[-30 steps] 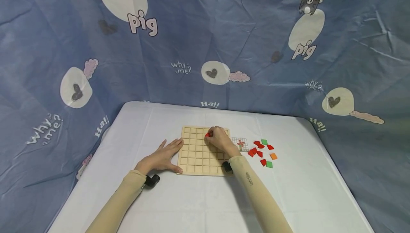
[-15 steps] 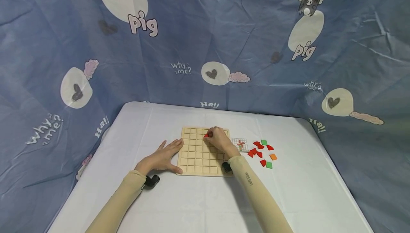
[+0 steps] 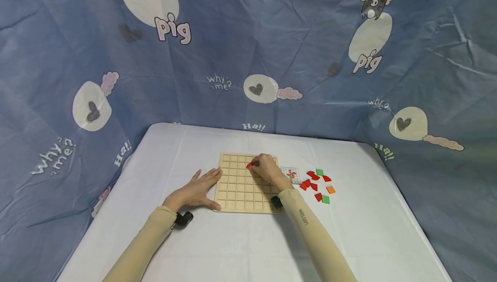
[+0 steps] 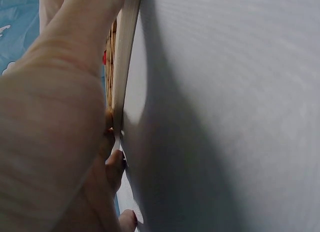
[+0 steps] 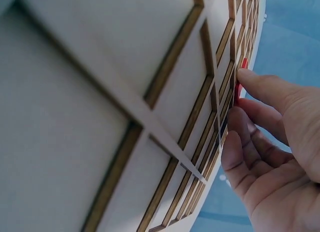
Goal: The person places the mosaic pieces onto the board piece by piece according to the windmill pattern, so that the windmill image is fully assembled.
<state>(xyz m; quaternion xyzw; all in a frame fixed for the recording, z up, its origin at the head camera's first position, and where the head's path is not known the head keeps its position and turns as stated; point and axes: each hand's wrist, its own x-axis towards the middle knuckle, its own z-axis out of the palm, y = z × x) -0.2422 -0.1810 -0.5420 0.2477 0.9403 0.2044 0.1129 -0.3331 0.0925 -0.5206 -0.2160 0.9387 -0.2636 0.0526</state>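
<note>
Changes first, left to right. My left hand is staying put over the last second, and the board is staying with it on the table, no slipping. The red piece is moving: it is shifting slightly left and is now showing more of its face past my fingertips, looking flatter. I'm reading that as fine positioning over one cell, around the middle column, second row from the far edge. Cannot tell if it's fully seated. The card, loose reds, green squares and orange square are all lying unmoved on the right, so most of the placing is probably remaining.

Hands now. Left: fingers spreading wide, thumb touching the near left corner, fingertips touching the left rim; it's gripping nothing, seemingly just steadying. Right hand: thumb and finger are closing on the red piece in a pinch, with the other fingers curling in underneath, close to the grid in the right wrist view. My two hands are working well apart.
</note>
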